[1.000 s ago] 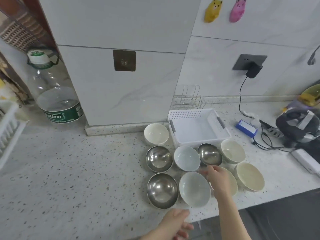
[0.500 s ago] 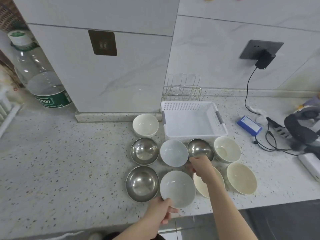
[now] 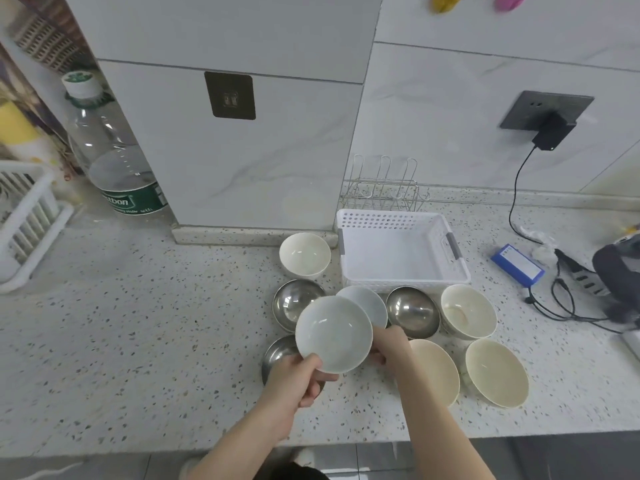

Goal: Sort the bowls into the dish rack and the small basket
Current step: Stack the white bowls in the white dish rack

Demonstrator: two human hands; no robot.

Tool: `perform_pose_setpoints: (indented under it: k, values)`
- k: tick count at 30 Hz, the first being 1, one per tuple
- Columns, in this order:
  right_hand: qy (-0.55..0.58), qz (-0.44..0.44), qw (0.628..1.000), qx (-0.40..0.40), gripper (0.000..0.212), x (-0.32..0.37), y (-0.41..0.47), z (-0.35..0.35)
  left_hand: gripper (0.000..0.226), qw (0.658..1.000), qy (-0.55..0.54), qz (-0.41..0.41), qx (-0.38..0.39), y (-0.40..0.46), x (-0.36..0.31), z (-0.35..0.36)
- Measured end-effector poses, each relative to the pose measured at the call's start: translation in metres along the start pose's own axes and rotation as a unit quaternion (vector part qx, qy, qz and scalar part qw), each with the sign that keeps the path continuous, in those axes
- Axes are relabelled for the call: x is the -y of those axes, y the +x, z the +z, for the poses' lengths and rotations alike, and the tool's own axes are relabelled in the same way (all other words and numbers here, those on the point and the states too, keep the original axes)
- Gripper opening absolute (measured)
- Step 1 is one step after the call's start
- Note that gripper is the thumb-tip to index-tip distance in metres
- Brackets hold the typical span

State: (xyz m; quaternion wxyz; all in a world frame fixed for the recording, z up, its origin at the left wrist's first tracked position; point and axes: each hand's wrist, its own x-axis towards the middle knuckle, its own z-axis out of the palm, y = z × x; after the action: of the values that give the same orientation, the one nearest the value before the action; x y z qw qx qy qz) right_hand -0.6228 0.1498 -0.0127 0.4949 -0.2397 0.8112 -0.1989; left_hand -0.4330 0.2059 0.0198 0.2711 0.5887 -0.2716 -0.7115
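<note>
My left hand holds a pale blue bowl by its near rim, lifted above the counter. Curled fingers of my right hand grip the same bowl's right rim. Behind it sits a second pale blue bowl. Steel bowls lie at the left, right and, half hidden by my left hand, below. Several cream bowls stand around them. The white small basket is behind the bowls, with the wire dish rack at the wall.
A large water bottle stands at the back left beside a white slatted rack. To the right lie a blue box, black cables and a plugged-in charger. The counter edge runs just in front of me.
My left hand took the near pale blue bowl by its rim and lifted it off the counter. My right hand drew back from the steel bowl to the lifted bowl's right edge.
</note>
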Motion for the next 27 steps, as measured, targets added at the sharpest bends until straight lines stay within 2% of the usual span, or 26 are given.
perform_pose_setpoints:
  k: [11, 16, 20, 23, 27]
  values:
    - [0.126, -0.046, 0.981, -0.137, 0.02, 0.003, -0.029, 0.013, 0.02, 0.999, -0.031, 0.007, -0.023, -0.007, -0.026, -0.054]
    - [0.191, -0.065, 0.957, -0.208, 0.024, 0.013, -0.053, 0.029, 0.021, 0.999, -0.031, 0.029, -0.015, -0.011, -0.046, -0.1]
    - [0.249, -0.078, 0.931, -0.254, 0.024, 0.035, -0.08, 0.068, 0.019, 0.998, -0.03, 0.052, -0.015, -0.017, -0.064, -0.16]
    - [0.273, -0.093, 0.922, -0.26, 0.025, 0.058, -0.108, 0.115, 0.019, 0.997, -0.02, 0.067, -0.018, -0.024, -0.076, -0.217]
    - [0.293, -0.101, 0.927, -0.21, 0.024, 0.083, -0.144, 0.185, 0.019, 0.996, -0.002, 0.087, -0.031, -0.036, -0.088, -0.293]
